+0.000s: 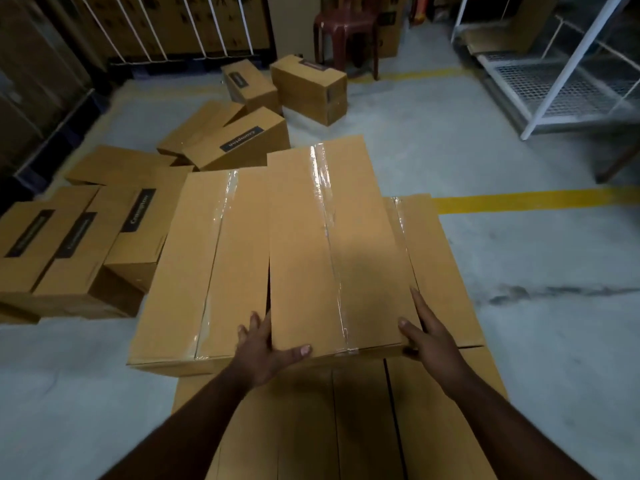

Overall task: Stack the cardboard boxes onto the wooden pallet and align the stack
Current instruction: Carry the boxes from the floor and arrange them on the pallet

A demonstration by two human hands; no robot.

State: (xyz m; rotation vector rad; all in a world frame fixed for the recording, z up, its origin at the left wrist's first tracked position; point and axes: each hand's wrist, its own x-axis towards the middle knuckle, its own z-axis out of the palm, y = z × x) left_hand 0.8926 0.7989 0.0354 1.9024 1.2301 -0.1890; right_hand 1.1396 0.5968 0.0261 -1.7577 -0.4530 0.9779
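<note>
Two hands (266, 351) — smooth taped cardboard box (332, 244)

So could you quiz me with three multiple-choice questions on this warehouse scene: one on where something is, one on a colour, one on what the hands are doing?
1. Where is the plastic chair?
A. Far end, past the loose boxes
B. On the stack
C. Beside the person's feet

2. What colour is the floor line?
A. White
B. Yellow
C. Red

3. What are the hands doing?
A. Hanging idle
B. Peeling tape
C. Holding the taped box

Answers: 1 A, it stands at the back. 2 B, plainly yellow. 3 C, left hand and right hand clasp its near corners.
</note>
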